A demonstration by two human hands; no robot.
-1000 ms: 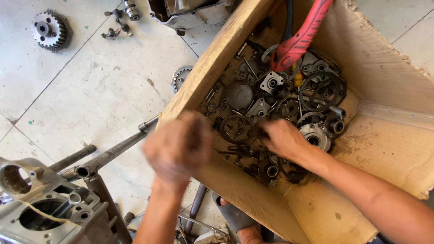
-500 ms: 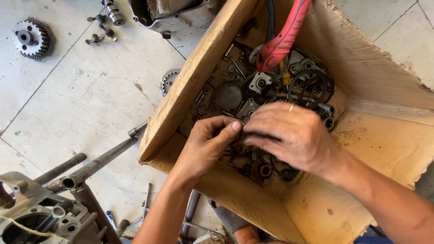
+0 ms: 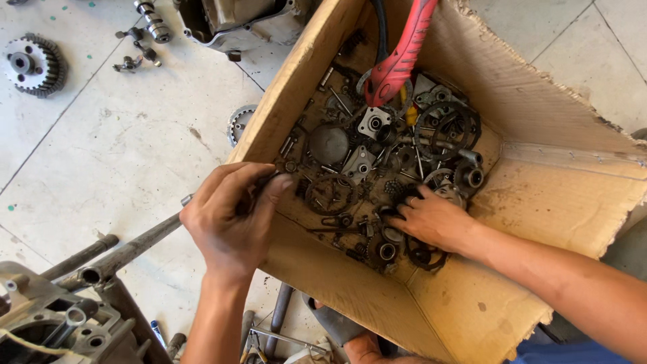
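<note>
One cardboard box [image 3: 552, 189], open-topped, on the tiled floor. Inside it: a heap of small metal engine parts [image 3: 377, 155], too many and too jumbled to count.

Your right hand [image 3: 431, 219]: one, inside the box, fingers spread down among the parts; whether it grips any, you cannot tell.

Your left hand [image 3: 232, 216]: one, at the box's near-left wall, curled around something small and dark, mostly hidden.

One red-handled tool [image 3: 401, 57], leaning in the box's far end.

One toothed gear [image 3: 30, 64], well left of the box.

One engine casing [image 3: 47, 323], below-left of the box.
</note>
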